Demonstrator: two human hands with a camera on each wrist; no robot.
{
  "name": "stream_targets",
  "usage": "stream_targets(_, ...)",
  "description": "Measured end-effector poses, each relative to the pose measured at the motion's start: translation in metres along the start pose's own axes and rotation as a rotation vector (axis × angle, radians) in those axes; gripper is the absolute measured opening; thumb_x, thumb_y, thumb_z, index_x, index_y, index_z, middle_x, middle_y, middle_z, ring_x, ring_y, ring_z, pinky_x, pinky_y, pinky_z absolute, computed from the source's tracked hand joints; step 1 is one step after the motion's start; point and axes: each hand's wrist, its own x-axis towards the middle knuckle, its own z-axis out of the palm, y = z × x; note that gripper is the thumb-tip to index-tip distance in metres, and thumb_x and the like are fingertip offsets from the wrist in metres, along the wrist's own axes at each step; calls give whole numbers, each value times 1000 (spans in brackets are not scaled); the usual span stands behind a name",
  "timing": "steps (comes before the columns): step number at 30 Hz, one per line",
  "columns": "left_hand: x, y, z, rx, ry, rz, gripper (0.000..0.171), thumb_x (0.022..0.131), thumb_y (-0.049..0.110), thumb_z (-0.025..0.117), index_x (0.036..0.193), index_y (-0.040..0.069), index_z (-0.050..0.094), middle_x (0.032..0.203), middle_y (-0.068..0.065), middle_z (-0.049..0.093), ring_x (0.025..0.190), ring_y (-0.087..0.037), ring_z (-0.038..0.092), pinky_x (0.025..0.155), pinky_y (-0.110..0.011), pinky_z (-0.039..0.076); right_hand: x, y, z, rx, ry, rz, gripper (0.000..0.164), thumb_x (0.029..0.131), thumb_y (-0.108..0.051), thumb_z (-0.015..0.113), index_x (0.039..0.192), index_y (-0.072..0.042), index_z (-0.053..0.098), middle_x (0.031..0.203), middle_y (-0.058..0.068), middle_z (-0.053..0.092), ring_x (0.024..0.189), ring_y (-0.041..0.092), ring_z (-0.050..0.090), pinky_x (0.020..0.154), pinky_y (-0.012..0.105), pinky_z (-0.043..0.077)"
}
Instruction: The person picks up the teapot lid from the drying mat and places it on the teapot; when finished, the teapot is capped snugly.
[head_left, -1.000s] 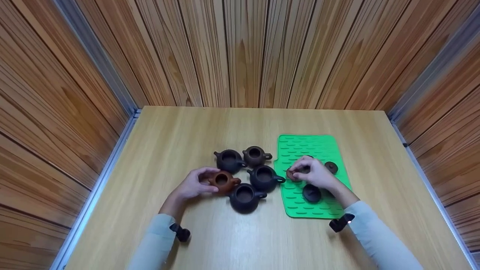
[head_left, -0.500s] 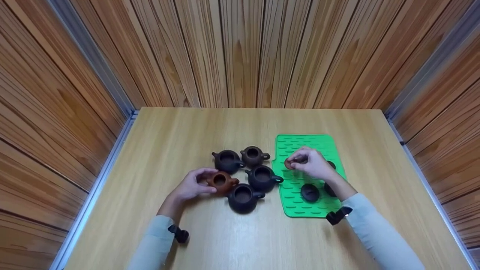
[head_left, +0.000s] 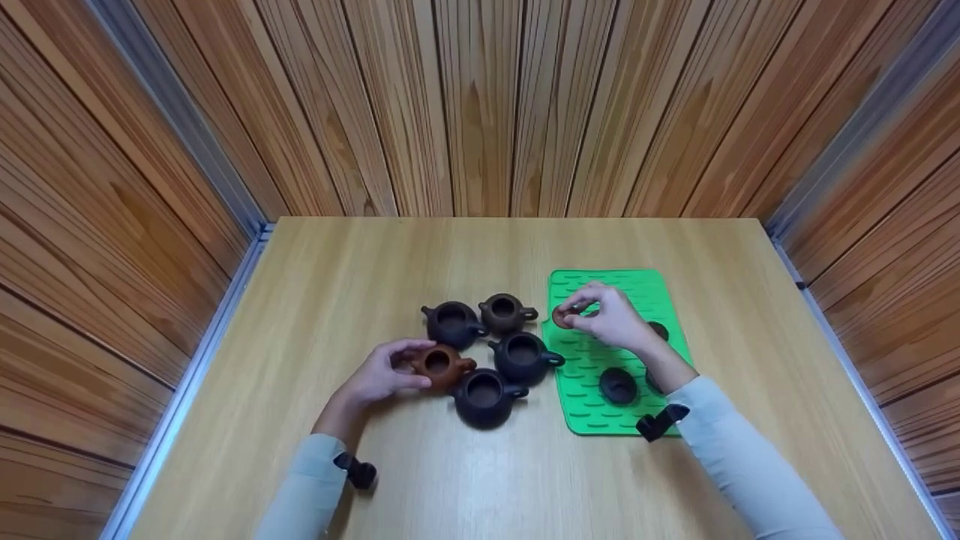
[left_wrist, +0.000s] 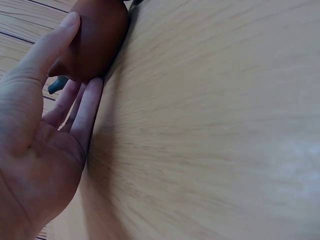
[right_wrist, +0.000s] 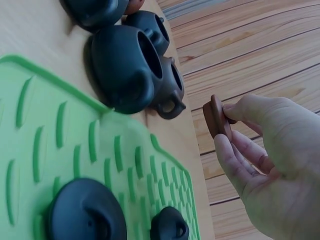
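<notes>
A small reddish-brown teapot (head_left: pixel 453 373) without its lid stands on the table. My left hand (head_left: pixel 380 374) holds it from the spout side, thumb and fingers on opposite sides of its body (left_wrist: pixel 100 40), as the left wrist view shows. My right hand (head_left: pixel 616 321) pinches a matching reddish-brown lid (head_left: pixel 559 319) above the left edge of the green mat (head_left: pixel 589 412). In the right wrist view the lid (right_wrist: pixel 217 118) is tilted on edge, thumb at its knob. Dark lids lie on the mat, one large (head_left: pixel 618 387) and one small (head_left: pixel 658 330); another is mostly hidden by my right wrist.
Several dark lidless teapots crowd around the reddish one: a black one (head_left: pixel 437 328) behind, a small brown one (head_left: pixel 492 321) at the back, a black one (head_left: pixel 512 373) by the mat, another (head_left: pixel 484 421) in front. Wood-plank walls (head_left: pixel 487 112) enclose the table.
My right hand has carried the reddish-brown lid up and to the left across the mat, uncovering more of the mat. My left hand keeps its hold on the teapot.
</notes>
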Motion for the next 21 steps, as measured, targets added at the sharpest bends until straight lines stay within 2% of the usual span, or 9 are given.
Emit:
stream_targets(4,-1,-1,0,4,1,-10,66,94,2,89,155,-4,63,156,-31,65,134,-26,70,104,-17,54,3,-8,8,3,-16,2,13,95,-4,87,108,-8,88,112,19,76,105,35,73,93,42,56)
stream_targets(10,0,-3,0,20,-3,6,67,95,2,88,156,-5,61,157,-32,64,136,-33,69,104,-18,55,7,-18,22,13,-41,-8,14,95,-3,85,109,-7,88,112,17,75,104,32,73,86,30,54)
stream_targets(14,1,-2,0,21,-2,-4,67,95,2,88,156,-3,62,158,-30,64,136,-32,69,104,-18,55,9,-23,32,17,-56,-29,13,96,-3,84,108,-5,87,112,18,75,102,29,73,80,25,54)
stream_targets(21,-1,0,1,21,-4,-19,68,95,4,89,157,-1,62,156,-29,65,130,-22,69,101,-18,56,13,-35,52,31,-91,-60,13,94,-4,86,107,-6,87,110,18,76,99,25,73,87,29,56)
